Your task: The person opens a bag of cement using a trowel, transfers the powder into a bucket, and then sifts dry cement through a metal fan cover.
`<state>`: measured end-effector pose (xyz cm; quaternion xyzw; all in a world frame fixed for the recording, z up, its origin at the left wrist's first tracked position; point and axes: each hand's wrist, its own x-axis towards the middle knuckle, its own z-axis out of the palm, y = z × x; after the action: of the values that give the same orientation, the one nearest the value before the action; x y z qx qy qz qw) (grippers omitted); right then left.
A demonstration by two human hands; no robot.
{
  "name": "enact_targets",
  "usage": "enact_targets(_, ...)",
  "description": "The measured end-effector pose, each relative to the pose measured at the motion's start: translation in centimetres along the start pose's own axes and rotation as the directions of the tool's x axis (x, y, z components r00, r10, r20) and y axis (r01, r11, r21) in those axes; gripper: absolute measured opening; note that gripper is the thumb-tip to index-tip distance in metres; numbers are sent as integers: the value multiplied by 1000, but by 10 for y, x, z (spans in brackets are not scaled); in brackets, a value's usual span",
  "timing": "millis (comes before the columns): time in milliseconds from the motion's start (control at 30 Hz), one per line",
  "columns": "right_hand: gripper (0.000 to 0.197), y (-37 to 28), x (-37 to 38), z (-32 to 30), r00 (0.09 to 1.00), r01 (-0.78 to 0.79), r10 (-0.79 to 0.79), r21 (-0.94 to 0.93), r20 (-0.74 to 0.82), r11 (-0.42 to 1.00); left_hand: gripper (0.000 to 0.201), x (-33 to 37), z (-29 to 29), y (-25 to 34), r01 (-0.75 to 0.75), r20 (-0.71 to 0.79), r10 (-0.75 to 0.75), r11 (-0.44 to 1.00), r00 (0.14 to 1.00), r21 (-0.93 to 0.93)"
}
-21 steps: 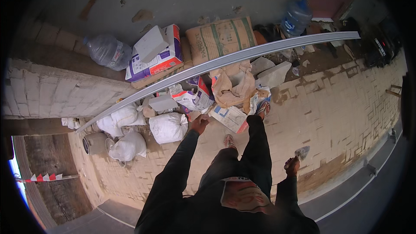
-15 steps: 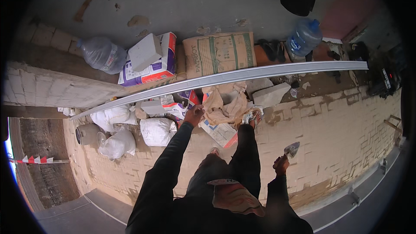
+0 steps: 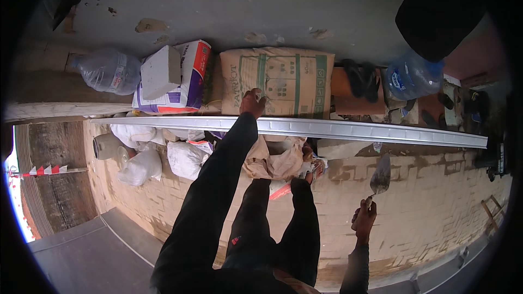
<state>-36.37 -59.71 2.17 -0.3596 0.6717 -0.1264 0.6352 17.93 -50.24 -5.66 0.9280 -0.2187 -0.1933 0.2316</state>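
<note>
1. Grey-bladed pointing trowel [image 3: 381, 175]: carried in the right hand [image 3: 364, 222], out to the person's right, above the paved floor [image 3: 425, 212]. Fingers are closed around the handle.
2. Trowel direction: blade tip leads away from the person. Long axis runs from the fist forward and slightly to the right.
3. Left hand [image 3: 252, 103]: extended past the metal rail [image 3: 348, 129], in front of the brown paper sack [image 3: 297, 84]. Fingers are curled and appear partly open; contact with the sack, or anything held, cannot be confirmed.
4. Sack position: at the foot of the grey wall [image 3: 207, 5], beyond the rail, with its long axis lying left to right, roughly along the wall.
5. Step in hand, as judged: a left-handed reach toward the sack, trowel held well apart.
6. Requirement for any further reach: the dark sleeve [image 3: 220, 185] crosses the rail's line, so the arm should stay clear of it, with footing minded around the torn paper bag [image 3: 280, 162].
</note>
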Motion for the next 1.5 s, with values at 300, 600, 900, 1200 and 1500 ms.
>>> enact_targets(300, 17, 69, 0, 6, 992, -55, 52, -26, -114, 998, 54, 85, 43, -4, -134, -143, 191, 933, 971, 335)
enact_targets(600, 18, 98, 0, 64, 997, -72, 72, -13, -17, 997, 49, 95, 30, 10, -155, 38, 156, 865, 987, 476)
enact_targets(900, 22, 58, 7, 130, 982, 49, -21, -144, 190, 988, 32, 112, 51, 4, -122, 23, 132, 816, 991, 565)
enact_targets(1200, 41, -53, 45, 199, 883, 413, -204, -490, 423, 768, 31, 115, 48, -16, -240, 17, 270, 823, 963, 514)
enact_targets(1500, 54, -202, 87, 340, 393, 874, -461, -478, 796, -80, 25, 117, 42, -31, -315, -36, 364, 846, 931, 429)
